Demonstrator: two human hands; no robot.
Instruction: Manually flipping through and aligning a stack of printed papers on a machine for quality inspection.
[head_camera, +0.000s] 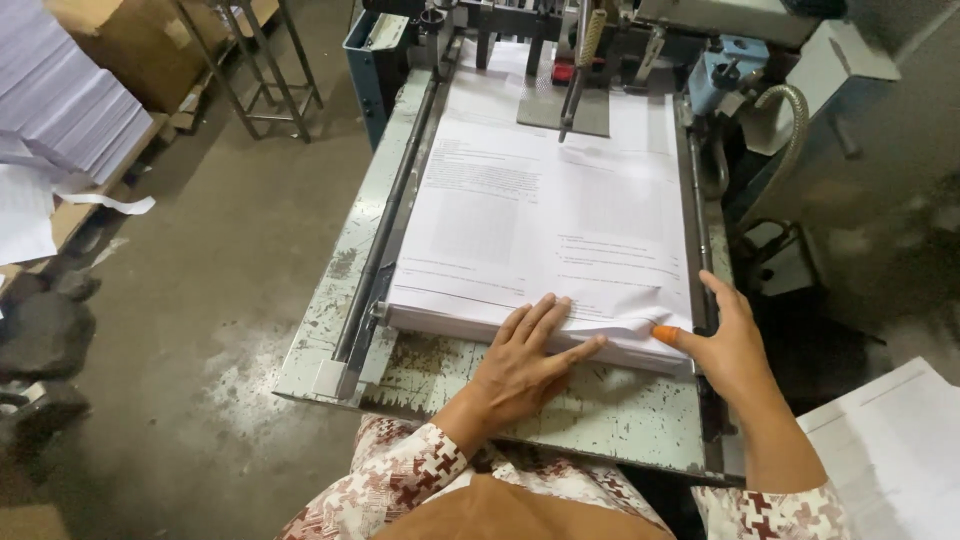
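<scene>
My left hand (525, 350) lay flat, fingers spread, on the near edge of the paper stack (545, 235) on the feed table (560, 410). Right hand (722, 345), open, squared its near right corner, thumb in an orange cot. Best kept light, edges flush to the side rail (385, 225).

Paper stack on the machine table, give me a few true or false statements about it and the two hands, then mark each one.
1. The left hand lies flat on the near edge of the paper stack. True.
2. The right hand holds a pair of scissors. False: it holds no tool and presses against the stack's near right corner.
3. An orange cover sits on the right thumb tip. True.
4. The sheets are blank. False: the top sheet shows printed text and tables.
5. The machine table has worn, chipped paint. True.
</scene>
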